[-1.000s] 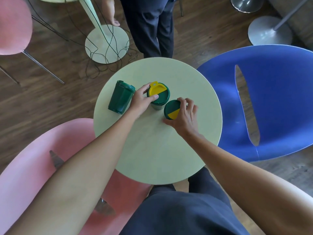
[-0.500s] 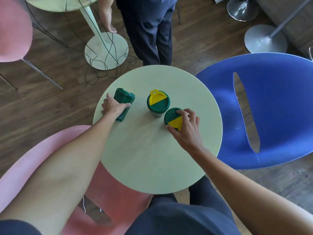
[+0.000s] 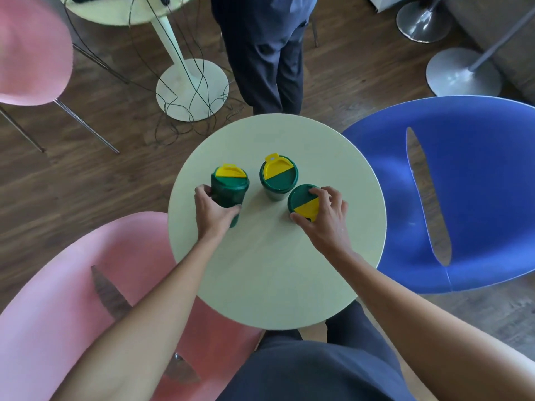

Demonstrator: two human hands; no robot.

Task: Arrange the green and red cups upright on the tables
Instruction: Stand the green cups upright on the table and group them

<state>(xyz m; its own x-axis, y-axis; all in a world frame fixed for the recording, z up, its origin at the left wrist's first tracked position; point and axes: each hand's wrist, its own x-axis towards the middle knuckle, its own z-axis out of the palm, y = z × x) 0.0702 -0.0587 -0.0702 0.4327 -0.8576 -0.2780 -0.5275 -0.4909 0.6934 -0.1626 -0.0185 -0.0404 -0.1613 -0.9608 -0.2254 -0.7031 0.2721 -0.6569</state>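
Three green cups with green-and-yellow lids stand on a round pale table (image 3: 275, 279). My left hand (image 3: 215, 212) is wrapped around the body of the left cup (image 3: 230, 188), which stands nearly upright. The middle cup (image 3: 278, 176) stands free, touched by neither hand. My right hand (image 3: 325, 218) grips the right cup (image 3: 304, 202) from above, fingers around the lid's rim. No red cup is in view.
A pink chair (image 3: 66, 308) sits at the table's left and a blue chair (image 3: 463, 192) at its right. A person (image 3: 263, 53) stands behind the table. A second pale table with trailing cables (image 3: 185, 82) stands at back left.
My left hand left the middle cup, took hold of the left cup that lay on its side, and stood it up. My right hand stayed on the right cup.
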